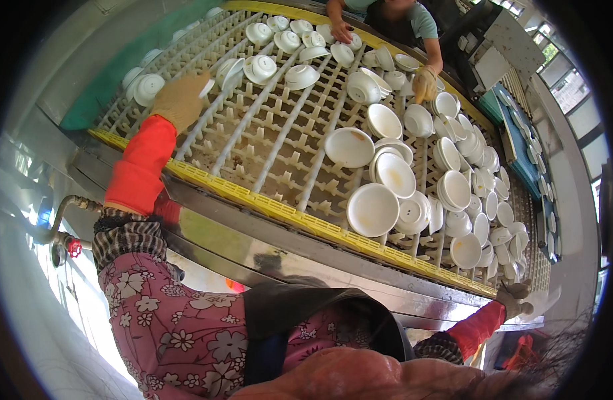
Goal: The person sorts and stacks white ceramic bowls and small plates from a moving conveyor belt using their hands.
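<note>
My left hand [181, 102], in a tan work glove with a red sleeve cover, reaches over the left part of a pegged conveyor belt [246, 135]. At its fingertips shows the edge of a small white dish [206, 88]; whether the fingers grip it cannot be told. Just left of this hand, a white bowl [149, 89] lies bottom up. My right hand [515, 298], also gloved, is at the belt's near right edge with fingers apart. Nothing shows in it. Beside it, white bowls [511, 270] are heaped on the belt, some with yellowish residue.
Across the belt, a co-worker's bare hand [341, 32] and gloved hand [425, 85] are among bowls. A yellow rail [226, 187] edges the near side. Green curtain [91, 100] hangs at the left end. Several dishes lie on a blue rack [524, 145] at right. A red valve handle [74, 247] sticks out lower left.
</note>
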The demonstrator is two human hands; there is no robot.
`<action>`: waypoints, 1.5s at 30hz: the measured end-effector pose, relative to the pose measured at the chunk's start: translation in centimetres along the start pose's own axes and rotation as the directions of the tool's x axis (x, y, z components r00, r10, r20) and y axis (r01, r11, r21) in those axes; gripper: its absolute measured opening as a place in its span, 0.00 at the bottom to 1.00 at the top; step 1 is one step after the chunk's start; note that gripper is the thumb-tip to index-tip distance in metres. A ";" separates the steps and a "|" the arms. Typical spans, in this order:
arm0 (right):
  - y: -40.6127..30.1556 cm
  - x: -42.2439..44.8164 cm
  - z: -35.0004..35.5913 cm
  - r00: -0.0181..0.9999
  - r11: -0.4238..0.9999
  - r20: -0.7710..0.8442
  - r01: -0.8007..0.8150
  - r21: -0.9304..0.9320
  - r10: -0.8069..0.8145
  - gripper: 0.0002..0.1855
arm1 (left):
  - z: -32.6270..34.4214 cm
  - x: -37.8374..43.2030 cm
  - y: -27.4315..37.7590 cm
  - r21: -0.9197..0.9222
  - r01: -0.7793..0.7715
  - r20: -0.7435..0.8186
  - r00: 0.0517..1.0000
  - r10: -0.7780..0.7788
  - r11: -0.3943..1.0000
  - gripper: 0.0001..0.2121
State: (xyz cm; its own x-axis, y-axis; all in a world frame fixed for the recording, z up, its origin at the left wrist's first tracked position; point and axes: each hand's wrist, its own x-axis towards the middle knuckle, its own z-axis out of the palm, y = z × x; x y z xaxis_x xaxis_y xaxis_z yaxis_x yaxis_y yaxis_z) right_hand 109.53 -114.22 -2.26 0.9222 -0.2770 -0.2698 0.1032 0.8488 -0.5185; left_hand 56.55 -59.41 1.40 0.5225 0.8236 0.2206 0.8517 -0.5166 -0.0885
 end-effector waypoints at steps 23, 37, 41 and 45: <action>23.0 -23.5 4.7 0.181 -0.067 0.578 0.975 -0.213 0.796 0.32 | 4.4 8.4 -0.3 0.060 0.186 -0.142 0.974 -0.176 0.981 0.18; 25.1 -24.1 5.3 0.058 0.052 0.491 0.977 -0.208 0.869 0.27 | 6.9 3.4 15.9 -0.725 -0.312 -0.025 0.903 0.430 0.614 0.27; 25.4 -24.6 4.0 -0.010 0.137 0.567 0.974 -0.182 0.824 0.21 | 8.9 5.0 17.0 -0.825 -0.069 0.156 0.926 0.343 0.562 0.17; 25.7 -24.7 3.4 -0.066 0.208 0.632 0.966 -0.154 0.772 0.18 | 7.0 5.7 13.3 -0.583 -0.414 -0.318 0.908 0.272 0.699 0.18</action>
State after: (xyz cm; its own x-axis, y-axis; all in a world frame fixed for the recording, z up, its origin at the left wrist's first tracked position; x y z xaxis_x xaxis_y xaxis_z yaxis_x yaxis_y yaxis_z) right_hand 90.64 -84.02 -6.19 0.2541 0.9584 0.1302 0.8551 -0.1597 -0.4933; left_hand 71.09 -59.95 -5.33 0.6929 0.5330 0.4855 0.3552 -0.8384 0.4134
